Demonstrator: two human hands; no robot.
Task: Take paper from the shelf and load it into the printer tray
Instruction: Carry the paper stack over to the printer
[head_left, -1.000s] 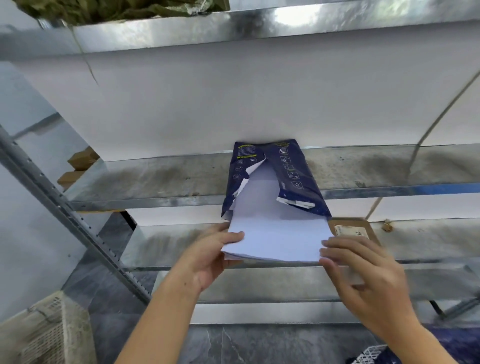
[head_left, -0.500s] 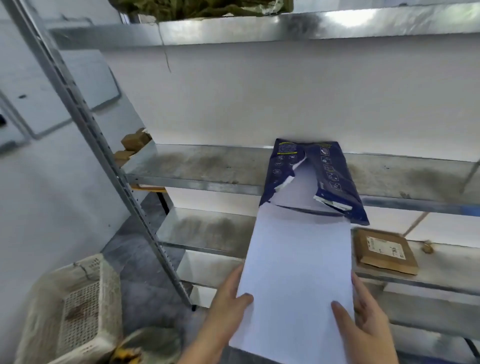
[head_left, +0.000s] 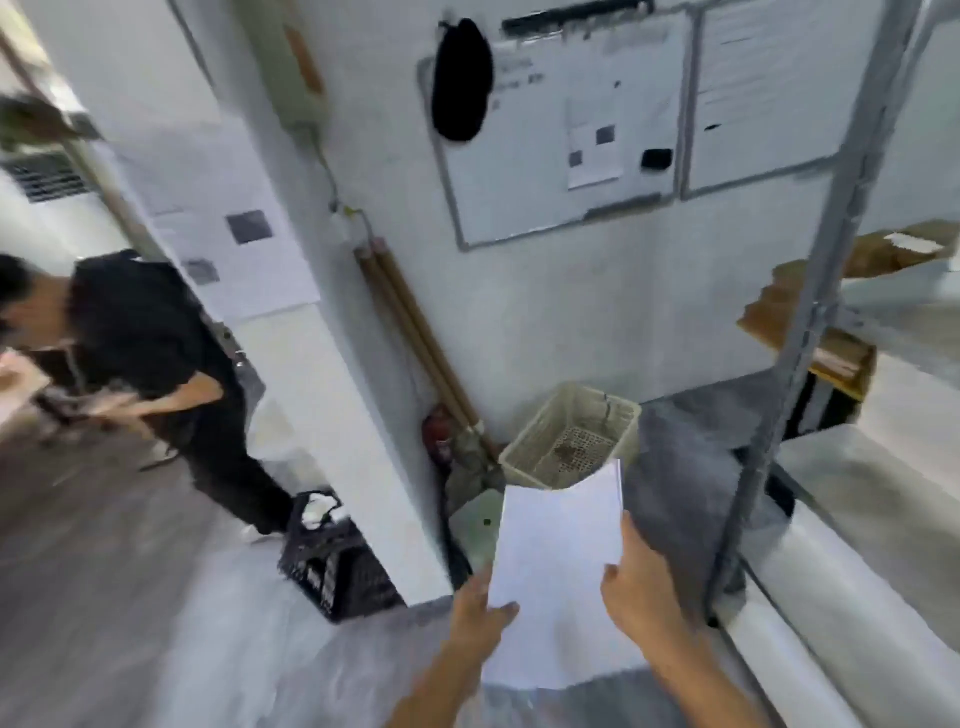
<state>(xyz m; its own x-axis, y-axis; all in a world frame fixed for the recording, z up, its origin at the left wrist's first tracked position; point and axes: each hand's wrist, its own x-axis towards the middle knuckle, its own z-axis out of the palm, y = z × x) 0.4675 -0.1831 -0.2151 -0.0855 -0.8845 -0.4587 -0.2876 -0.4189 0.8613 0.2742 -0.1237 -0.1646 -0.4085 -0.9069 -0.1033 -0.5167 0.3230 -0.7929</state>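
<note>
A stack of white paper (head_left: 558, 566) is held low in the middle of the view, its far end curling slightly. My left hand (head_left: 478, 608) grips its left edge, thumb on top. My right hand (head_left: 639, 582) grips its right edge. The metal shelf (head_left: 852, 467) stands at the right, with its grey upright post beside the paper. No printer is in sight, and the blue paper wrapper is out of view.
A cream plastic basket (head_left: 574, 441) sits on the floor just beyond the paper. A black crate (head_left: 332, 556) stands by a white wall corner (head_left: 363, 415). A person in black (head_left: 150, 353) stands at the left. Whiteboards (head_left: 561, 130) hang on the wall; cardboard boxes (head_left: 810, 332) lie on the shelf.
The paper has been drawn fully out of the blue wrapper and off the shelf. The view has swung left from the shelf to the wall and room, with both hands still holding the stack.
</note>
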